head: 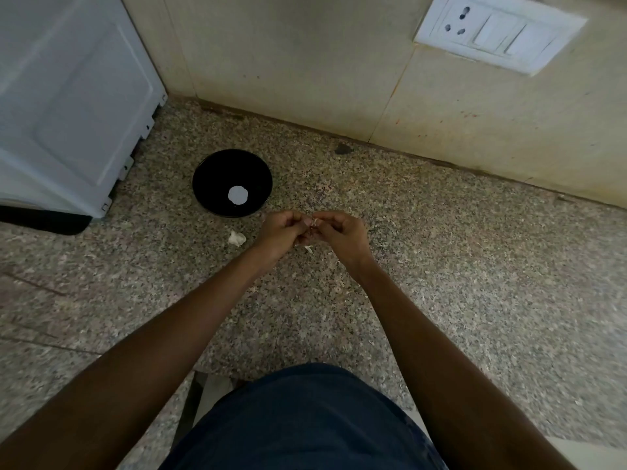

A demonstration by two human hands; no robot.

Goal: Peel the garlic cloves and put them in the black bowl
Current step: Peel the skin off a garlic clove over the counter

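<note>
The black bowl stands on the speckled granite counter, with a pale round patch at its bottom. Just in front of it, my left hand and my right hand meet fingertip to fingertip, both pinching a small garlic clove that is mostly hidden by the fingers. A white lump of garlic lies on the counter left of my left hand. A scrap of pale peel shows below my hands.
A white appliance fills the back left corner next to the bowl. The beige tiled wall runs along the back, with a white switch plate at upper right. A dark stain marks the counter near the wall.
</note>
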